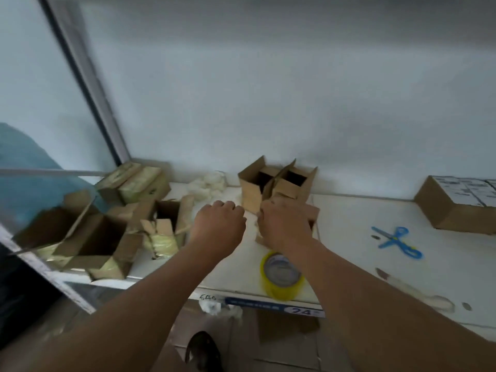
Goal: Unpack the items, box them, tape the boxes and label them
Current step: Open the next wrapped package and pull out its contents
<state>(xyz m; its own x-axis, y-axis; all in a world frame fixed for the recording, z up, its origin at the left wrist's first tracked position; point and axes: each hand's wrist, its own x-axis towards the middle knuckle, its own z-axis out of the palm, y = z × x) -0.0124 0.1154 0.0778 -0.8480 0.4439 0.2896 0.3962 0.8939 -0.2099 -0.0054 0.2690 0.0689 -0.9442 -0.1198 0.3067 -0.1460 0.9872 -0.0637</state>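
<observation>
A: Forearms fill the near field; we log both reaching to 12 o'clock. Our left hand (218, 224) is curled into a loose fist, back toward the camera, and we cannot tell whether it pinches anything.

B: And the right hand (284, 226)?

A: Fingers curled at the near side of a small box (312, 218), apparently gripping its edge; the hand hides most of it. We judge that it steadies the box for filling or closing.

B: Where are the supplies?

A: Two open boxes (276, 185) stand just beyond the hands at 12 o'clock, flaps up, probably staged to receive items. White wrapping (206, 183) lies at 11 o'clock. Opened cartons (88, 237) sit at 9 o'clock, likely the unpacked source.

B: Tape?

A: Yellow tape roll (283, 275) near the table (375, 264) edge under our right wrist, kept within reach. Blue scissors (397, 241) at 2 o'clock. A carton topped with label sheets (461, 202) sits farther out at 2 o'clock, well apart, presumably for the final step.
</observation>
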